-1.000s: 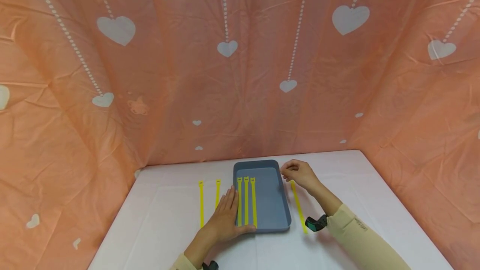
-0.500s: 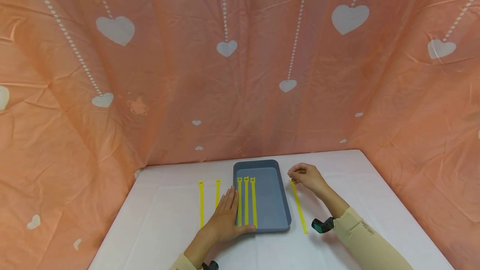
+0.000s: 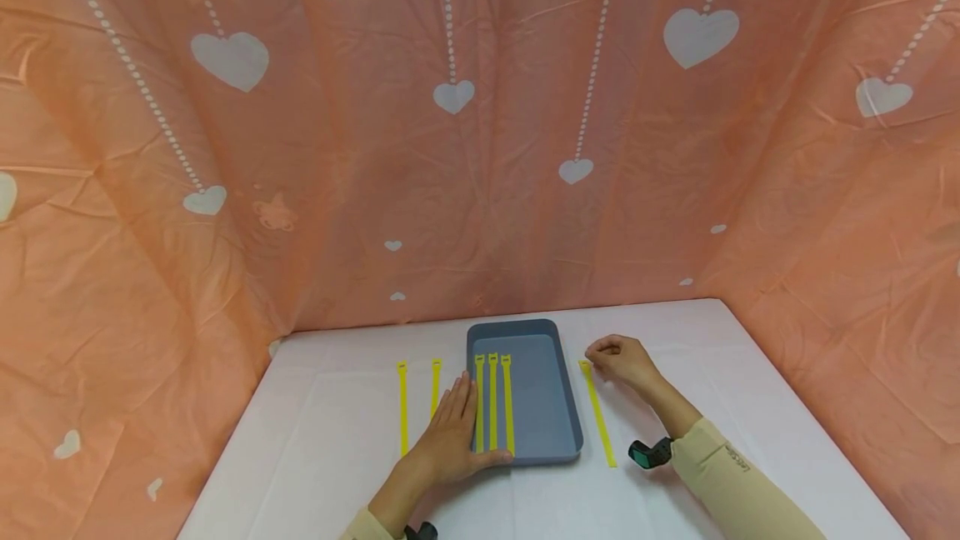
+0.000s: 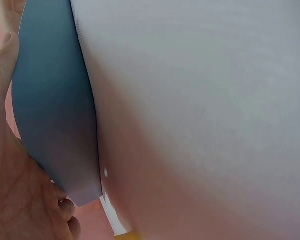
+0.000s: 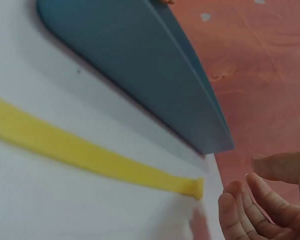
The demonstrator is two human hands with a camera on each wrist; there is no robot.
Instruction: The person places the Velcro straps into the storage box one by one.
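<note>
A shallow blue-grey tray (image 3: 543,407) lies on the table, with 3 yellow cable ties (image 3: 493,407) side by side in its left half. My left hand (image 3: 448,440) rests against the tray's left side, its fingers straight and the thumb along the near edge; the left wrist view has the tray wall (image 4: 55,100) beside the palm. To the tray's right lies a single cable tie (image 3: 598,419), slightly slanted, slotted head at the far end. My right hand (image 3: 621,361) hovers by that head with loosely bent fingers; in the right wrist view, thumb and fingertips are apart, holding nothing.
Two more yellow cable ties lie left of the tray: an outer one (image 3: 403,411) and an inner one (image 3: 436,382), partly covered by the left hand. A white cloth (image 3: 322,423) covers the table. Orange heart-patterned curtains (image 3: 480,215) enclose its back and sides.
My right hand has drawn away from the tray's right edge, moving right and slightly nearer, to the head of the single cable tie. The left hand and tray have stayed put.
</note>
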